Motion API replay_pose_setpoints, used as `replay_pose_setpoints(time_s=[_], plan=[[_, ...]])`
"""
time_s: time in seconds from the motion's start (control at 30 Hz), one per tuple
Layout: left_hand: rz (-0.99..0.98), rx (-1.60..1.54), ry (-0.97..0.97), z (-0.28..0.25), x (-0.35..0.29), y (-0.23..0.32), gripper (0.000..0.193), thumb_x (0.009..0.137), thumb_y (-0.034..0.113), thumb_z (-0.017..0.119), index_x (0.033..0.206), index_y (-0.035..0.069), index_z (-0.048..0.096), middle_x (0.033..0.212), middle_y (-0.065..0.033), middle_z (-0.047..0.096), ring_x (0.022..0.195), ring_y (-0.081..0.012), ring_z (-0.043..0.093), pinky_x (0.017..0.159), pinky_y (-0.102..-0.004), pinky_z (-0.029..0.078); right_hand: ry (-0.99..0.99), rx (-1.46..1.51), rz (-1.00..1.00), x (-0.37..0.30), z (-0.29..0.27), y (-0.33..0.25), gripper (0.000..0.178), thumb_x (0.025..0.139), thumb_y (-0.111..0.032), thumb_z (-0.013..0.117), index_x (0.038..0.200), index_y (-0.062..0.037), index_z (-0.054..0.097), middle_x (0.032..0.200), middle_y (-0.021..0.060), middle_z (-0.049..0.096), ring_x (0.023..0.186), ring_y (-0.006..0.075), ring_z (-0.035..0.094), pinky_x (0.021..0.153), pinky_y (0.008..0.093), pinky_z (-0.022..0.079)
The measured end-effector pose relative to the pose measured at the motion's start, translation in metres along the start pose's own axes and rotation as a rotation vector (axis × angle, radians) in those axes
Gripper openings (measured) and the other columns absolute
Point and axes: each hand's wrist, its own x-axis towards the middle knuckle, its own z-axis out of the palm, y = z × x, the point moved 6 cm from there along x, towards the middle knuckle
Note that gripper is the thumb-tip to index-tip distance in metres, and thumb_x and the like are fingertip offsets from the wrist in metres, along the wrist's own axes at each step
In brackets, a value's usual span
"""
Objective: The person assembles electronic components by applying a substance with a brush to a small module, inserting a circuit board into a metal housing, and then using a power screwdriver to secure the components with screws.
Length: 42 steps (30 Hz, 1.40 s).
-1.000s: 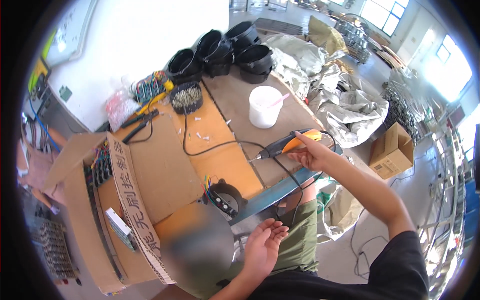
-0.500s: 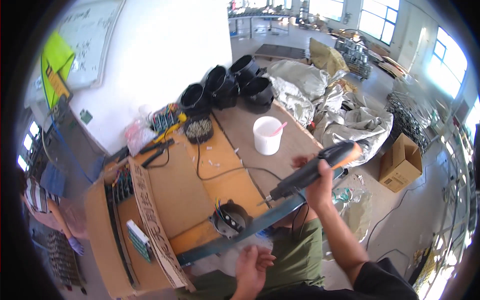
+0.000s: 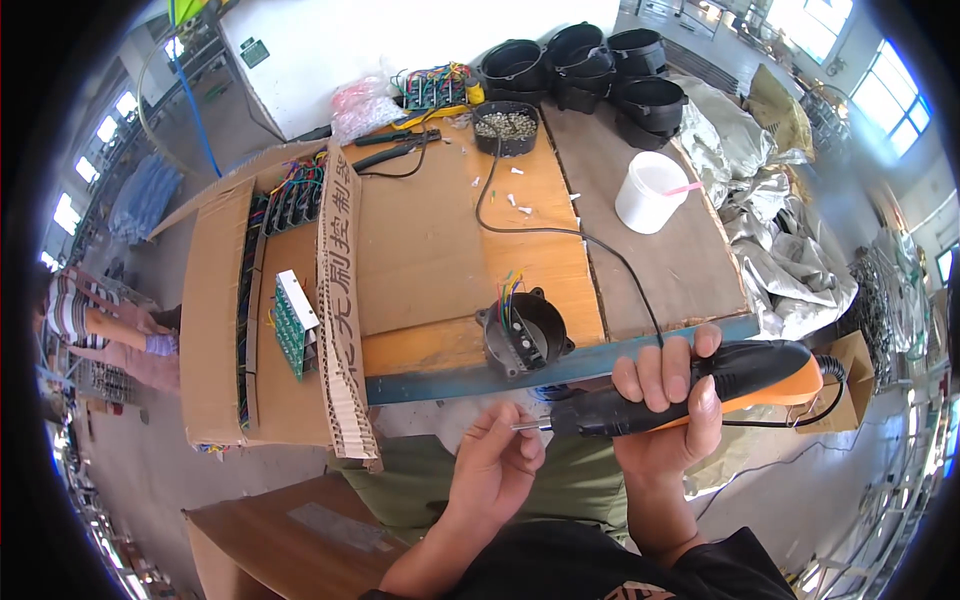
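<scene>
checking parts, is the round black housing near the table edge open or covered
Open: the black housing faces up uncovered, its hollow inside and coloured wires showing.

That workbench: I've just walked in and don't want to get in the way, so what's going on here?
Someone's right hand holds a black and orange power driver by the front edge of the workbench, while their left hand pinches its metal bit. Near that edge sits a round black housing with coloured wires, touched by neither hand. An open cardboard box with circuit boards stands to the left, and farther back are a black dish of small metal pieces and a white tub.
</scene>
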Motion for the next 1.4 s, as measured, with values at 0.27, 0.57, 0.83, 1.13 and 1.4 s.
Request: replay_pose_setpoints(time_s=[0.27,0.57,0.83,1.13,1.4], plan=[[-0.004,-0.073,-0.116,-0.002,0.005,-0.003,0.007,0.099,0.013,0.062,0.099,0.007,0.066,0.087,-0.0097,0.071,0.07,-0.0195,0.067,0.063,-0.0321,0.055,-0.019,0.0,-0.055,0.003,-0.01,-0.003,0.027,0.099,-0.025,0.06,0.117,-0.0145,0.042,0.082,-0.0035,0.047,0.071,0.0066,0.045,0.071,0.0272,0.039],[0.075,0.034,-0.107,0.003,0.012,0.009,0.005,0.095,0.005,0.064,0.093,0.001,0.067,0.081,-0.0151,0.071,0.063,-0.0217,0.068,0.053,-0.0318,0.055,0.008,-0.01,-0.121,0.004,-0.013,0.001,0.034,0.095,-0.028,0.066,0.116,-0.0152,0.042,0.081,-0.0019,0.049,0.066,0.0096,0.046,0.066,0.0295,0.039],[0.201,0.157,-0.12,0.011,0.021,0.026,0.014,0.094,0.011,0.068,0.097,-0.002,0.065,0.07,-0.012,0.065,0.054,-0.018,0.058,0.049,-0.0285,0.046,-0.026,0.103,-0.078,0.026,-0.001,0.015,0.026,0.098,-0.025,0.06,0.116,-0.0125,0.046,0.078,-0.0027,0.049,0.063,0.0073,0.046,0.062,0.026,0.039],[0.672,0.833,0.12,-0.028,0.032,0.074,0.076,0.066,0.02,0.092,0.127,0.003,0.049,0.078,0.0024,0.046,0.069,-0.009,0.042,0.063,-0.0219,0.037,0.039,-0.218,-0.165,0.089,-0.022,0.015,0.02,0.095,-0.017,0.052,0.114,-0.0101,0.05,0.073,-0.0016,0.043,0.062,0.0093,0.039,0.064,0.0292,0.037],[0.859,1.494,0.142,0.004,0.052,0.072,0.115,0.047,0.042,0.099,0.137,-0.005,0.044,0.104,-0.0112,0.047,0.09,-0.0246,0.05,0.079,-0.0343,0.044,-0.027,-0.379,0.064,0.108,-0.026,0.07,0.03,0.087,-0.01,0.059,0.115,-0.0065,0.048,0.073,0.0047,0.051,0.063,0.0154,0.048,0.065,0.0351,0.043]])
